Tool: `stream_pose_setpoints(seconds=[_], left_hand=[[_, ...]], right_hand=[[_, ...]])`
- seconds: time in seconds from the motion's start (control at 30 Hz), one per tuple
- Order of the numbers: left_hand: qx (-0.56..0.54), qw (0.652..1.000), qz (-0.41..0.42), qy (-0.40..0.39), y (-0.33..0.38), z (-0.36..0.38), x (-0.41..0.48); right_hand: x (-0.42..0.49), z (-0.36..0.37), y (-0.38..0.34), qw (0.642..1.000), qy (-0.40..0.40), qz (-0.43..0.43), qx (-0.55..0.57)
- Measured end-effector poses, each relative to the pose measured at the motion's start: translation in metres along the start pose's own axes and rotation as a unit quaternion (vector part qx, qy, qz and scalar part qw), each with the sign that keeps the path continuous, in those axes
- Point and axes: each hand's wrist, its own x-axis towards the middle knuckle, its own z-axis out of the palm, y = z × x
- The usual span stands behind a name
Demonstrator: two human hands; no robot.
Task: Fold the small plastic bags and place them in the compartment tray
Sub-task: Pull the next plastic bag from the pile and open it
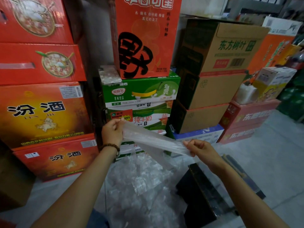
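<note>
— So, where's the thin clear plastic bag (153,139)?
— Stretched taut: left grip (112,134) and right grip (199,148) each clutch an end, above the crumpled pile of clear bags (139,178).

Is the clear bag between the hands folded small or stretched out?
Stretched out. The plastic bag runs as a taut band from the left hand, pinching one end, to the right hand, pinching the other.
</note>
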Motion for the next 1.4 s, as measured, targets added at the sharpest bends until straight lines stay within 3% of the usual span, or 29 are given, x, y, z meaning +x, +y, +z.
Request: stream_pose_setpoints(seconds=[0.1,0.27,0.43,0.6,0.83,0.93,1.03,1.13,1.27,1.4], left_hand=[[0.003,0.999,-0.008,-0.036,0.006,-0.002,-0.002],[0.043,0.982,0.007,-0.186,0.021,0.001,-0.016],[0.005,0.903,-0.031,-0.428,0.039,0.009,-0.037],[-0.103,0.837,-0.126,-0.522,0.055,0.005,-0.043],[-0.187,0.791,-0.234,-0.534,0.056,-0.008,-0.038],[-0.196,0.775,-0.250,-0.547,0.054,-0.009,-0.039],[-0.182,0.820,-0.240,-0.487,0.048,-0.009,-0.033],[-0.193,0.882,-0.211,-0.374,0.046,-0.007,-0.025],[-0.248,0.878,-0.251,-0.324,0.037,-0.002,-0.018],[-0.174,0.935,-0.194,-0.238,0.033,0.011,-0.025]], right_hand=[[-0.005,-0.003,-0.001,0.997,-0.061,0.031,-0.023],[-0.008,0.001,-0.009,0.998,-0.028,0.036,-0.050],[-0.009,0.016,-0.029,0.996,-0.088,0.025,0.007],[-0.006,0.023,-0.032,0.982,-0.174,0.033,0.063],[0.001,0.040,-0.028,0.972,-0.191,0.035,0.135],[0.003,0.047,-0.026,0.958,-0.237,0.050,0.153],[0.002,0.050,-0.032,0.957,-0.235,0.047,0.165],[0.005,0.048,-0.036,0.975,-0.127,0.050,0.175],[0.008,0.039,-0.039,0.978,-0.005,0.023,0.207],[0.007,0.044,-0.042,0.981,0.030,0.000,0.192]])
